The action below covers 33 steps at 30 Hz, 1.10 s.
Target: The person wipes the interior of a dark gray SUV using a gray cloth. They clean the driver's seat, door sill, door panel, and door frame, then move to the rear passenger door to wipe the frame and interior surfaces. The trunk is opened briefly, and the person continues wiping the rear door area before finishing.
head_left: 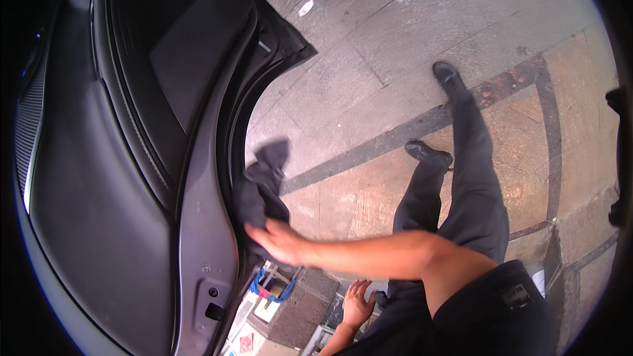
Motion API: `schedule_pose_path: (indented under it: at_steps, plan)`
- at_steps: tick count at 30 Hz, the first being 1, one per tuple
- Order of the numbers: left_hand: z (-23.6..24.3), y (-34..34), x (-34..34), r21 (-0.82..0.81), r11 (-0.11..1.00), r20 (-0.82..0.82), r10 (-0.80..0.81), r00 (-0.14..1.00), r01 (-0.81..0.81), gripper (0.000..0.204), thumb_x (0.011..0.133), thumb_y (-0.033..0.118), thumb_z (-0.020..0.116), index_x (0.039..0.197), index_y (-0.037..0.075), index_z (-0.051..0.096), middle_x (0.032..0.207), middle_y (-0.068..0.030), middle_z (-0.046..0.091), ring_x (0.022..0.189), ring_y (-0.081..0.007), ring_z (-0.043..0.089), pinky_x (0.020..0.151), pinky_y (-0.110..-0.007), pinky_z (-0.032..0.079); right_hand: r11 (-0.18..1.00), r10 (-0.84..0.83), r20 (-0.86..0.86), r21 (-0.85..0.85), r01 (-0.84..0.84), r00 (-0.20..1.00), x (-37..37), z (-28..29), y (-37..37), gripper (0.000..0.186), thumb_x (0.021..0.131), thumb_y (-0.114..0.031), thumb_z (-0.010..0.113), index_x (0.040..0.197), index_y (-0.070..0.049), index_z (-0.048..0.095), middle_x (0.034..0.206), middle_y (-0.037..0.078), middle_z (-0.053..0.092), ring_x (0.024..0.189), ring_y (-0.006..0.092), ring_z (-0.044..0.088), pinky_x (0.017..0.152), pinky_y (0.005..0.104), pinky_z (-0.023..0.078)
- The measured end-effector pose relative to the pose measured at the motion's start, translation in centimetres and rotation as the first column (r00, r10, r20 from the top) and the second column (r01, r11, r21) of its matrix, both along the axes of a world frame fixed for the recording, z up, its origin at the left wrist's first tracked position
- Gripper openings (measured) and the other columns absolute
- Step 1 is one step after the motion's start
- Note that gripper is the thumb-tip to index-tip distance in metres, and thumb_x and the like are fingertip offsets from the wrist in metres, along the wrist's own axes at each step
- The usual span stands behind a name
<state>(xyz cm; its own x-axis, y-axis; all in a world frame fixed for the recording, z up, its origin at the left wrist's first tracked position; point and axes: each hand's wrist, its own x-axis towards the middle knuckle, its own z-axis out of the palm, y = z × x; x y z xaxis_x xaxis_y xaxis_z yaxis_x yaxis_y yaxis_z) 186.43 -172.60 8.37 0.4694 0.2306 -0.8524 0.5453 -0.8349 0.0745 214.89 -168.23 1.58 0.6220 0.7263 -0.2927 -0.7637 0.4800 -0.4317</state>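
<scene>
My right hand (280, 242) reaches across to the left, its fingers closed on a dark grey cloth (259, 191). The cloth is bunched against the edge of an open car door (204, 211), and its loose upper end hangs blurred over the pavement. Part of the fingers is hidden behind the cloth. Lower down, my left hand (358, 306) is beside my dark trousers with its fingers spread. Nothing shows in it.
A dark door panel (112, 211) with stitched trim fills the left side. The latch opening (214, 311) shows on the door's edge. Below the cloth are blue-edged items (273, 290) and a stone block (306, 306). My shoes (427, 151) stand on paving (349, 204).
</scene>
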Motion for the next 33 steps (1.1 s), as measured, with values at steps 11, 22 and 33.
schedule_pose_path:
  at_steps: [11,22,33]
  plan:
    - [-0.9,-1.7,-9.8,0.086,0.687,0.000,0.724,0.689,-0.722,0.032,0.094,0.029,0.062,0.114,0.005,0.065,0.111,-0.0201,0.068,0.105,-0.0374,0.064,0.092,-0.042,0.050,0.958,-0.286,-0.483,-0.171,0.231,0.828,20.1,-11.4,8.6,0.091,0.096,-0.069,0.031,0.153,0.001,0.020,0.158,0.023,0.021,0.146,0.0329,0.022,0.118,0.0394,0.021]
    - [1.4,-6.0,-12.7,0.221,0.796,-0.232,0.604,0.763,-0.563,0.039,0.096,0.037,0.059,0.121,0.008,0.064,0.101,-0.0196,0.071,0.097,-0.0297,0.070,0.083,-0.034,0.053,0.944,-0.282,0.203,-0.118,0.310,0.938,11.1,-1.0,-0.2,0.066,0.103,-0.044,0.040,0.148,0.002,0.032,0.159,0.026,0.011,0.149,0.0349,0.015,0.121,0.0412,0.015]
    - [2.2,-13.8,-9.1,0.289,0.636,-0.256,0.772,0.582,-0.716,0.035,0.099,0.028,0.055,0.124,0.004,0.061,0.107,-0.0144,0.070,0.101,-0.0224,0.067,0.087,-0.032,0.050,0.958,-0.268,-0.538,-0.235,0.163,0.800,33.8,-25.0,6.6,0.078,0.093,-0.056,0.046,0.144,0.002,0.039,0.140,0.022,0.048,0.127,0.0328,0.049,0.107,0.0429,0.039]
